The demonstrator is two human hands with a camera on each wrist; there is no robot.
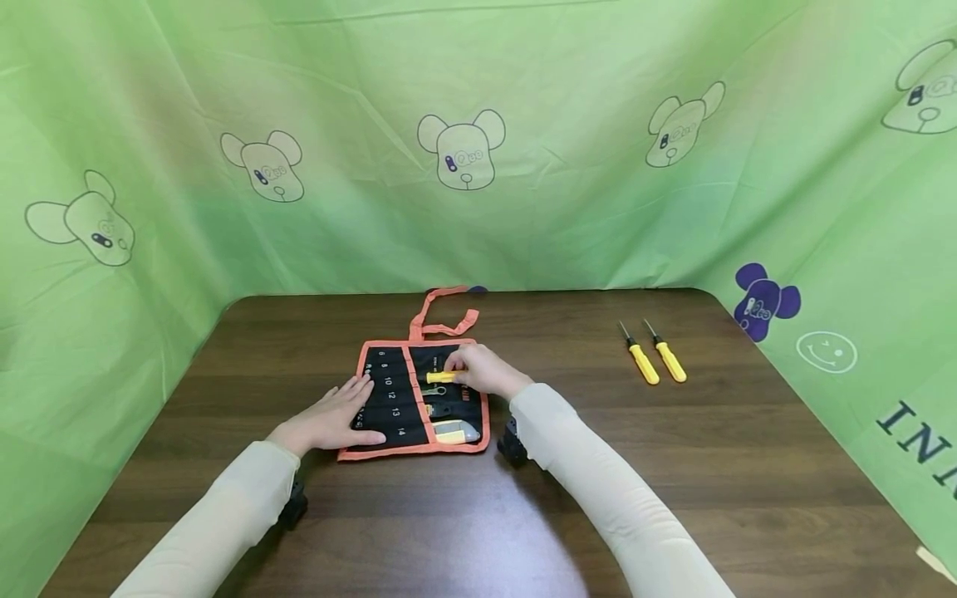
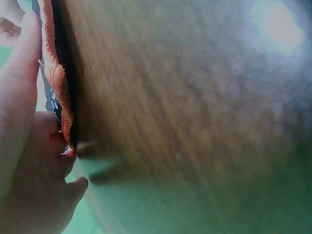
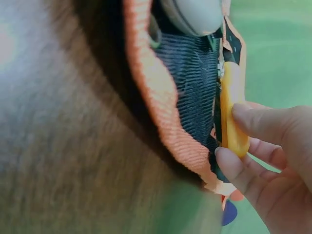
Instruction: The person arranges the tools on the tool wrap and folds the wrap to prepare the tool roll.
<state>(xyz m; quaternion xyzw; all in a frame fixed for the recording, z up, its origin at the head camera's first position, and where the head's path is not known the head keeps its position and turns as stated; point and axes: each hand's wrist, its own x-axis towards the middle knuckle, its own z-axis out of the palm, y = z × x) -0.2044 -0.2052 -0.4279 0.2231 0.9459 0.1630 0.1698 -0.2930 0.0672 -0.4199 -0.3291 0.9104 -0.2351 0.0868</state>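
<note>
A black tool pouch (image 1: 396,444) with orange edging lies flat on the table, its numbered pockets on the left side. My left hand (image 1: 332,419) rests spread on the pouch's left part; the left wrist view shows that hand (image 2: 36,131) beside the orange edging (image 2: 56,78). With thumb and fingers my right hand (image 1: 482,370) pinches a yellow handle (image 1: 441,377) at the upper pockets. In the right wrist view the right hand (image 3: 278,151) holds the yellow handle (image 3: 233,92), its dark end at the pouch. A grey and yellow cutter (image 1: 456,432) sits in the lowest pocket.
Two yellow-handled screwdrivers (image 1: 644,364) (image 1: 670,362) lie at the table's right rear. An orange strap (image 1: 419,320) extends behind the pouch. Green printed cloth (image 1: 359,224) hangs around the wooden table (image 1: 419,523).
</note>
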